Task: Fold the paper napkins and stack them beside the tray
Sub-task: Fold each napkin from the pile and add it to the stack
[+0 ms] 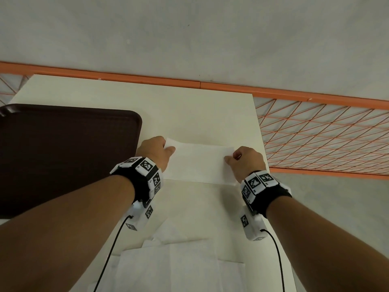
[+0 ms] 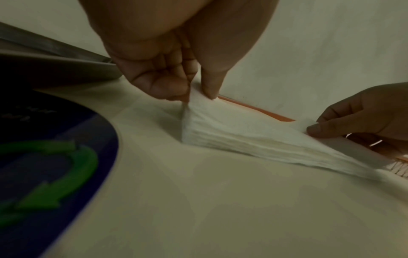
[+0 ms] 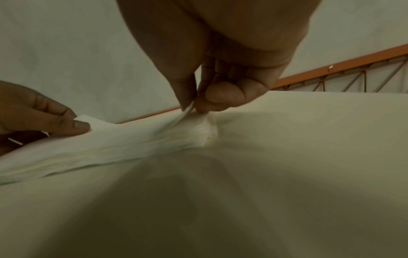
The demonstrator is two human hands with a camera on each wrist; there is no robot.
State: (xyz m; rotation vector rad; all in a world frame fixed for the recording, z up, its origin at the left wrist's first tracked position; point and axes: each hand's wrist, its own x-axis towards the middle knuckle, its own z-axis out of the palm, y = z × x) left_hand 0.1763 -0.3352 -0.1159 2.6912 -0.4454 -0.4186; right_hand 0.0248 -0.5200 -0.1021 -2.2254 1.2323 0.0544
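The left hand (image 1: 155, 149) and right hand (image 1: 246, 159) are each pinching a far corner of the napkin (image 1: 200, 163) lying on the tabletop (image 1: 189, 110) beside the tray (image 1: 63, 157), and should be aligning edges squarely before creasing.

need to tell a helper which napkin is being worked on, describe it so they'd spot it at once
Start at the dark brown tray on the pale table. Just to its right lies a folded white napkin, with the left hand and right hand each pinching a far corner. The other napkins lie loose and untouched at the near edge.
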